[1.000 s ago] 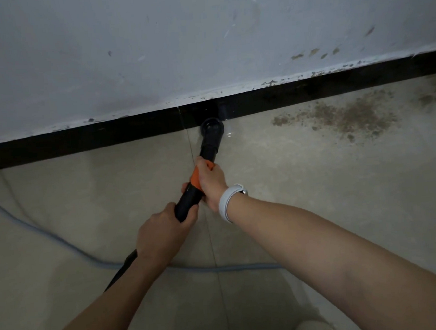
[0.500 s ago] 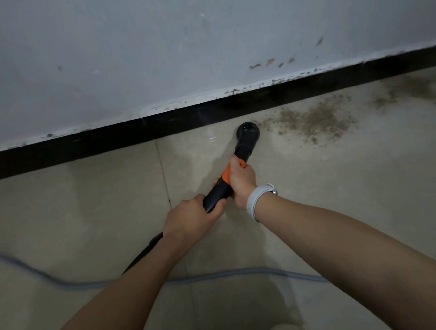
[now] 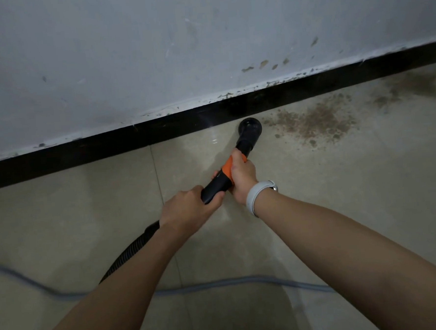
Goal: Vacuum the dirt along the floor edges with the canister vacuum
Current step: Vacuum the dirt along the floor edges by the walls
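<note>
A black vacuum wand with an orange band ends in a round black nozzle (image 3: 250, 128) that sits on the beige floor tile right by the black baseboard (image 3: 108, 146). My right hand (image 3: 242, 176) grips the wand at the orange band. My left hand (image 3: 189, 208) grips the wand lower down, where the ribbed black hose (image 3: 126, 254) begins. A patch of brown dirt (image 3: 314, 123) lies on the floor just right of the nozzle, with a fainter patch (image 3: 406, 89) farther right along the wall edge. The canister itself is out of view.
A grey cable (image 3: 219, 284) runs across the floor below my arms, from the left edge to the lower right. A white scuffed wall (image 3: 179, 52) rises above the baseboard. A white band is on my right wrist.
The nozzle has slid right along the baseboard toward the dirt patch, which now lies right beside it. Both hands kept their grip on the wand.
</note>
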The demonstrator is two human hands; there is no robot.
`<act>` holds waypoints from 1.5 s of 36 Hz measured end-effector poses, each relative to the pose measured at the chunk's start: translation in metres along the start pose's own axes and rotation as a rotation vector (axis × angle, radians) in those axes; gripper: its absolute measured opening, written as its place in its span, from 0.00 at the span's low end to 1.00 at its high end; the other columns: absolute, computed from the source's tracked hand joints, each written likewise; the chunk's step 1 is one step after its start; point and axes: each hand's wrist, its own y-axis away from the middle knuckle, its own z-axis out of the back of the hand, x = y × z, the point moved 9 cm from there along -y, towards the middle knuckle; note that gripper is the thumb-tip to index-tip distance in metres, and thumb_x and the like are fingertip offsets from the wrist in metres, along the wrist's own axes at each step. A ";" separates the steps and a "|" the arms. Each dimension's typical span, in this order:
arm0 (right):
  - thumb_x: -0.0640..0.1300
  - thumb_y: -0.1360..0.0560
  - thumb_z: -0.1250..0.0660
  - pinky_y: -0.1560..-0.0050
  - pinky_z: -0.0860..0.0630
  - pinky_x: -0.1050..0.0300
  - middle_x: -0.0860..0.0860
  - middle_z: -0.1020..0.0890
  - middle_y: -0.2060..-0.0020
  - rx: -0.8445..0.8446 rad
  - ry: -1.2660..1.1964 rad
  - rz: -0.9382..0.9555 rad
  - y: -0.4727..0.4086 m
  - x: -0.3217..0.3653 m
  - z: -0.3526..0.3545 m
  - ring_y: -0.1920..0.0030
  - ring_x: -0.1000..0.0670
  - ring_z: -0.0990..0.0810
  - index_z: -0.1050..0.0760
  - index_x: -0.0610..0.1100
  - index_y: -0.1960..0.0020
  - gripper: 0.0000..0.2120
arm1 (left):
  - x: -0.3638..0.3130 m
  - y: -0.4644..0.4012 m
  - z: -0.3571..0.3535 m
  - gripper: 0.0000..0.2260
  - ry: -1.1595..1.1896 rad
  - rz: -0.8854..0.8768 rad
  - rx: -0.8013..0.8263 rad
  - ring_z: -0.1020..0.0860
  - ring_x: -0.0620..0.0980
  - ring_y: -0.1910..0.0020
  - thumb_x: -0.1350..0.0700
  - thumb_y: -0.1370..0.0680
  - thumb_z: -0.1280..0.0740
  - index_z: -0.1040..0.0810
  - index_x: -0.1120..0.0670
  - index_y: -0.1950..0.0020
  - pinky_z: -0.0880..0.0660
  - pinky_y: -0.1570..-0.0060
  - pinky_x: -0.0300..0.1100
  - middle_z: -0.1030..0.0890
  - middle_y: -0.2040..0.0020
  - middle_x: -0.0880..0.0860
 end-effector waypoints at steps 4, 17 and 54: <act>0.54 0.26 0.35 0.43 0.23 0.36 0.44 0.25 0.60 0.047 0.075 -0.006 0.001 -0.010 -0.017 0.53 0.37 0.20 0.31 0.44 0.54 0.14 | 0.018 0.007 0.001 0.19 0.028 0.059 -0.029 0.24 0.50 0.68 0.34 0.24 0.41 0.30 0.50 0.61 0.33 0.70 0.41 0.24 0.68 0.48; 0.56 0.23 0.37 0.51 0.19 0.42 0.45 0.26 0.59 0.058 0.067 -0.089 0.023 -0.054 -0.003 0.55 0.37 0.18 0.36 0.43 0.46 0.17 | 0.041 0.044 -0.015 0.18 0.132 0.101 0.054 0.25 0.53 0.69 0.38 0.26 0.37 0.31 0.49 0.67 0.36 0.71 0.42 0.26 0.71 0.49; 0.47 0.19 0.40 0.67 0.22 0.50 0.40 0.26 0.53 -0.297 -0.222 -0.143 0.085 -0.078 0.182 0.63 0.42 0.22 0.35 0.38 0.38 0.15 | -0.076 0.102 -0.089 0.16 -0.127 -0.366 0.376 0.20 0.56 0.54 0.35 0.24 0.40 0.30 0.48 0.56 0.31 0.61 0.44 0.18 0.54 0.54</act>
